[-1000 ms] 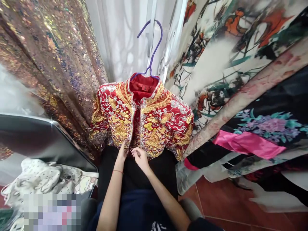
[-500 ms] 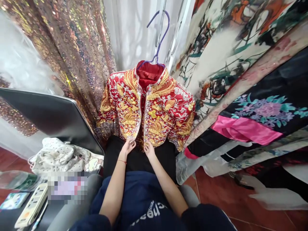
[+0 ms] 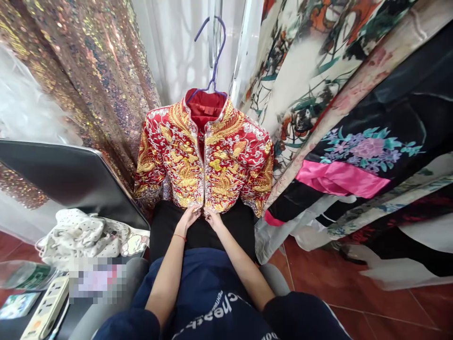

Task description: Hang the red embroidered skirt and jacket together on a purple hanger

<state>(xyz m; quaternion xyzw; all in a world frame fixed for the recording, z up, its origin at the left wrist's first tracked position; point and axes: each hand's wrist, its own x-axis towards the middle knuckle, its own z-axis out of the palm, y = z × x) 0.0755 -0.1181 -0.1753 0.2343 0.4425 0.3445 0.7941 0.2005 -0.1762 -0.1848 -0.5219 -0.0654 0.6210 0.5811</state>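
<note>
I have both hands at the bottom hem of the red and gold embroidered jacket [image 3: 205,158], which hangs in the middle of the frame from a purple hanger [image 3: 212,56] hooked high up at the top centre. My left hand [image 3: 188,218] pinches the lower corner of the panel on the left side of the opening, my right hand [image 3: 212,219] pinches the corner of the other panel, and the two edges meet between my fingertips. Each grip is a light fingertip pinch on the cloth, not a full fist.

By the look of it, the step in hand is drawing the two front edges together at the hem so the opening lies closed and straight. The next move, as I judge it, calls for keeping both corners level and lined up while working along the front edge, without tugging so hard that the jacket slips on its hanger.

Below the jacket hangs a black skirt [image 3: 240,231], just behind my wrists. Sequinned fabric [image 3: 88,71] drapes down the upper left, and printed floral cloth [image 3: 354,156] fills the right side. At the lower left is a dark table [image 3: 63,174] carrying a spotted white cloth [image 3: 85,233] and a power strip [image 3: 46,309].
</note>
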